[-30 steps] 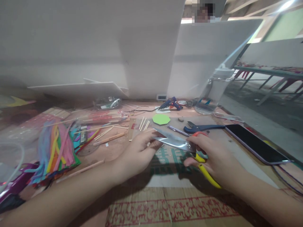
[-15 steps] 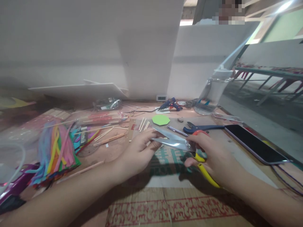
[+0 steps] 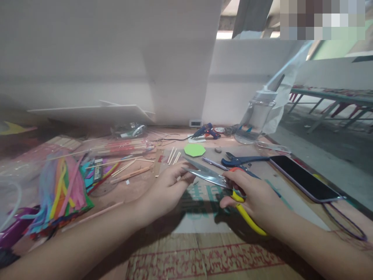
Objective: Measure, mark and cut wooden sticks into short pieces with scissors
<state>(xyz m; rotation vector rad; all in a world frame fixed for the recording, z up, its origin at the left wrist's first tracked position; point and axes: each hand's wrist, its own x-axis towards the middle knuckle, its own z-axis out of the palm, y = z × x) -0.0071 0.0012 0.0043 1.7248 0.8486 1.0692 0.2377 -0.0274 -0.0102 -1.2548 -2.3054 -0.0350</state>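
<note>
My right hand (image 3: 247, 190) grips scissors (image 3: 211, 177) by their yellow and red handles, with the blades pointing left and slightly parted. The blade tips reach the fingertips of my left hand (image 3: 167, 186), which are pinched together; whatever they hold is too small or hidden to make out. Beyond the blades lies a green octagonal piece (image 3: 194, 149). Short pale sticks (image 3: 174, 156) rest left of it. A pen (image 3: 214, 163) and blue-handled pliers (image 3: 244, 159) are just past my right hand.
A glue gun (image 3: 205, 131) sits at the back near a clear bottle (image 3: 256, 116). On the right is a phone (image 3: 304, 177) with a strap. Colourful fuzzy stems (image 3: 65, 186) and bagged sticks (image 3: 122, 146) lie on the left.
The scissor blades have closed partway and sit closer together. The view has shifted slightly to the right, and a person at the back appears farther right.
</note>
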